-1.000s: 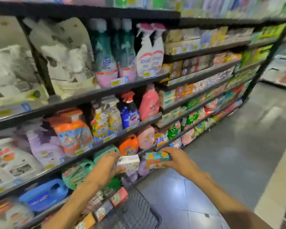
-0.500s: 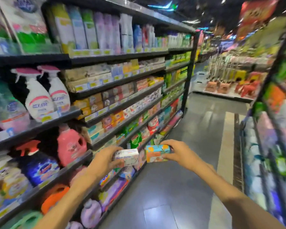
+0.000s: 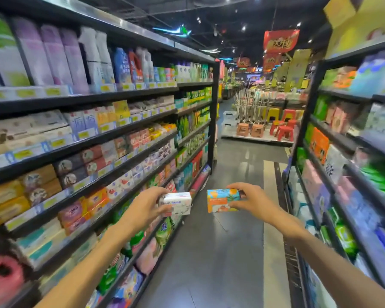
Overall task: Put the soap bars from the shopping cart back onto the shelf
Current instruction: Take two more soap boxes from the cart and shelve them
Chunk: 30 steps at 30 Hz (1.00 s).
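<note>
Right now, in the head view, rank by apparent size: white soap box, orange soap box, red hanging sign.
1. Red hanging sign.
2. Orange soap box and white soap box: alike, unranked.
The sign's distance makes true size unsure.

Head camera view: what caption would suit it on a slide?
Left hand holds a white soap box, right hand an orange one, between supermarket shelves.

"Goat Soap" on white soap bar (image 3: 177,202)

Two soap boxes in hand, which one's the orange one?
The orange-and-teal soap box, pinched at its end by the right hand. The other, gripped by the left hand, is a white soap box with blue lettering.
</note>
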Motion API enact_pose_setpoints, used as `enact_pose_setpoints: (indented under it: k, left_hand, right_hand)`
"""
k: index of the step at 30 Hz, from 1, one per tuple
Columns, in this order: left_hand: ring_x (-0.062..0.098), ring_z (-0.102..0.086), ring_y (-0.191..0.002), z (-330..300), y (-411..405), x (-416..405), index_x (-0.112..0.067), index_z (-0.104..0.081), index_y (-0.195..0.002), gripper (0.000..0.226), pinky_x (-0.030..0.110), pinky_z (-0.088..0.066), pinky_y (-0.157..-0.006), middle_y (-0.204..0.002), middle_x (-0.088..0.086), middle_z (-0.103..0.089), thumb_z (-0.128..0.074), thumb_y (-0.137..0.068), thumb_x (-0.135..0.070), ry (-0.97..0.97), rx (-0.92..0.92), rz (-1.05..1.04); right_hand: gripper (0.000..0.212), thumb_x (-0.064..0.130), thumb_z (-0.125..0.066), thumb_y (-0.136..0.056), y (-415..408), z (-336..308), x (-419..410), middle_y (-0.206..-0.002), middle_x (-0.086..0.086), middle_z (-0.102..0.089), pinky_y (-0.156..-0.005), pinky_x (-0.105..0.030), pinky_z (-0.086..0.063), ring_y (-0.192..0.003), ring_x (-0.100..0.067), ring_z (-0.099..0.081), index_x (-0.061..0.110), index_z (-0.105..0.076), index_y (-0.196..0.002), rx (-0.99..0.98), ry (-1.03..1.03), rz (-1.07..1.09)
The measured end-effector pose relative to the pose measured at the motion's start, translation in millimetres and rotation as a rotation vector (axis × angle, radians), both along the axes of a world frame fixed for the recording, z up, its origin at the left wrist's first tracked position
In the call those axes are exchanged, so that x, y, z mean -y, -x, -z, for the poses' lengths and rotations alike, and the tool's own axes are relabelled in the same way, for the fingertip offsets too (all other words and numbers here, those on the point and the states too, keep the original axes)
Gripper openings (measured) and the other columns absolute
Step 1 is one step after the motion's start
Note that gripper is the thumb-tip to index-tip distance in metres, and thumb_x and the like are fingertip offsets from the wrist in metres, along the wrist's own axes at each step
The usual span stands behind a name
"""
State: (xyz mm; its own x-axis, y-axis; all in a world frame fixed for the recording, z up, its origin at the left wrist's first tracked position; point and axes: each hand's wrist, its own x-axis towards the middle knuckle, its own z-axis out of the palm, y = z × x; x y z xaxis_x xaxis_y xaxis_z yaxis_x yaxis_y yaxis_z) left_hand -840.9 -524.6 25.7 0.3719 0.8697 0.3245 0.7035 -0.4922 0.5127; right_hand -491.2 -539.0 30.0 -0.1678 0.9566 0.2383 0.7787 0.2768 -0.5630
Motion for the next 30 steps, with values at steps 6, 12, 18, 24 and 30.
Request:
enact_pose_setpoints:
  k: [6,12,18,24,30]
  left_hand:
    - [0.000,-0.056,-0.096,-14.7,-29.7,-126.3,-0.031,-0.062,-0.114,0.034,0.028,-0.049,-0.083,-0.107,-0.016,-0.060,-0.075,-0.083,-0.034,-0.060,-0.021,0.039]
    - [-0.003,-0.054,-0.095,-14.0,-41.7,-234.8,-0.033,-0.060,-0.116,0.035,0.028,-0.049,-0.083,-0.106,-0.016,-0.060,-0.075,-0.084,-0.033,-0.062,-0.032,0.033]
    - [-0.004,-0.054,-0.094,-8.5,-36.8,-318.4,-0.030,-0.060,-0.115,0.034,0.014,-0.041,-0.074,-0.105,-0.019,-0.059,-0.075,-0.084,-0.030,-0.072,-0.047,-0.076]
    - [0.003,-0.055,-0.101,-4.5,-15.5,-383.4,-0.029,-0.060,-0.122,0.037,0.029,-0.048,-0.086,-0.112,-0.014,-0.061,-0.072,-0.087,-0.033,-0.088,-0.049,-0.261]
    - [-0.001,-0.052,-0.088,-6.2,3.5,-420.0,-0.031,-0.060,-0.119,0.032,0.022,-0.044,-0.075,-0.102,-0.017,-0.058,-0.069,-0.089,-0.036,-0.063,-0.040,-0.532]
  right_hand:
    - [0.042,0.026,-0.078,-0.081,-32.1,-17.2,-109.5,-0.107,0.016,-0.068,-0.085,-0.036,-0.057,-0.097,-0.003,-0.066,0.035,-0.061,-0.118,-0.009,0.009,0.008]
    - [0.043,0.022,-0.079,-0.079,-49.5,-24.0,-218.5,-0.107,0.014,-0.067,-0.090,-0.037,-0.054,-0.098,-0.006,-0.064,0.034,-0.062,-0.117,-0.005,-0.009,0.047]
    - [0.043,0.022,-0.078,-0.079,-47.8,-17.2,-334.0,-0.107,0.011,-0.068,-0.087,-0.039,-0.055,-0.097,-0.006,-0.066,0.032,-0.062,-0.118,-0.029,-0.016,-0.052]
    - [0.047,0.026,-0.079,-0.080,-23.3,-11.8,-469.9,-0.112,0.008,-0.068,-0.085,-0.042,-0.057,-0.101,-0.011,-0.067,0.032,-0.058,-0.123,-0.029,-0.019,-0.245]
    - [0.045,0.034,-0.077,-0.082,28.5,-22.6,-583.5,-0.114,0.014,-0.067,-0.078,-0.035,-0.058,-0.100,-0.004,-0.064,0.044,-0.056,-0.120,0.004,-0.013,-0.468]
